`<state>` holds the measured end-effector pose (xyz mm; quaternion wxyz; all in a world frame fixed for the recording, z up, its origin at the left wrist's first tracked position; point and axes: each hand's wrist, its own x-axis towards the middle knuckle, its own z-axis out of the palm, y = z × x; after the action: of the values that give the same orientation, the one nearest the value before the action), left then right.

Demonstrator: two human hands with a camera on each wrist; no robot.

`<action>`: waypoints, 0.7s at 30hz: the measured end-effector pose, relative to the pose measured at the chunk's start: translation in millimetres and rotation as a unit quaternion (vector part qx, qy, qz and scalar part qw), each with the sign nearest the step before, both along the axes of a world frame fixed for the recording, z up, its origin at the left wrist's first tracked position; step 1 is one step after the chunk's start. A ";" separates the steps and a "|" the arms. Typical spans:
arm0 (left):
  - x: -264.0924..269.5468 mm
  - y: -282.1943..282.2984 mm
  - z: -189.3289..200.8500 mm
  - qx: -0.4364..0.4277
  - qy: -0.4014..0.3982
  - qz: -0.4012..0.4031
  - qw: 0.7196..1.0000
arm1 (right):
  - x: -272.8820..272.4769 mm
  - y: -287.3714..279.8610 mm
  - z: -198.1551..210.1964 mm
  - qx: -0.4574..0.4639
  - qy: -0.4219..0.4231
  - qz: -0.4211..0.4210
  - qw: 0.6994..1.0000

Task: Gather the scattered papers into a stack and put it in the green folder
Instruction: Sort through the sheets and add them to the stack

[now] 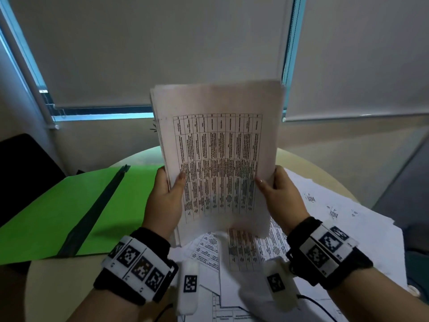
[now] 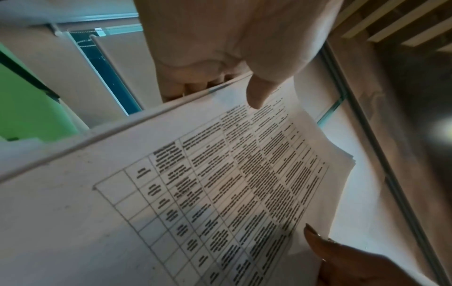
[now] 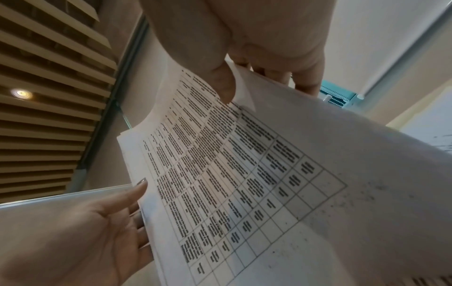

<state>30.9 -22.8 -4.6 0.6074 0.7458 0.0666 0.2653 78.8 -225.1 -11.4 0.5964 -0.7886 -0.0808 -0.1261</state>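
Observation:
A stack of printed papers (image 1: 218,159) with a table on its top sheet stands upright above the table, held by both hands. My left hand (image 1: 166,196) grips its left edge, thumb on the front and fingers behind; in the left wrist view the thumb (image 2: 257,92) presses the sheet (image 2: 220,183). My right hand (image 1: 279,194) grips the right edge the same way, and the right wrist view shows its thumb (image 3: 223,85) on the paper (image 3: 244,174). The green folder (image 1: 69,205) lies open on the table at the left. More loose papers (image 1: 325,217) lie under and to the right of the stack.
The round beige table (image 1: 46,287) carries the folder and papers. A dark chair back (image 1: 25,163) stands at the far left. Window blinds (image 1: 162,43) hang behind. Wristbands with markers and white wrist cameras (image 1: 189,284) sit near the table's front edge.

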 end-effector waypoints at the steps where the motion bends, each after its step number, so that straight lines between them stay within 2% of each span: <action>1: 0.5 0.6 -0.8 -0.003 0.003 0.002 1.000 | 0.2 0.2 -0.4 0.008 0.003 -0.003 1.000; 6: 4.4 1.1 0.3 0.002 0.017 0.033 0.999 | 2.1 2.4 5.9 0.013 0.003 0.004 1.000; 12: 4.2 -0.9 -3.8 0.062 0.023 0.090 0.994 | 0.5 1.7 4.7 -0.001 -0.013 0.039 0.999; 16: -1.0 12.6 -4.6 0.063 0.017 0.127 0.990 | 15.6 -20.4 10.9 0.049 0.091 0.022 0.994; 18: -4.5 25.9 -5.6 0.070 0.020 0.138 0.988 | 26.2 -42.2 9.8 -0.037 0.178 -0.001 0.983; 21: -10.8 47.0 -10.5 0.057 0.037 0.137 0.988 | 30.7 -68.3 -0.4 -0.200 0.313 -0.007 0.929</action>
<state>20.1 24.2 -15.1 0.5191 0.7724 0.1754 0.3213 109.5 -293.4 -11.7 0.4201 -0.8917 0.0917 0.1413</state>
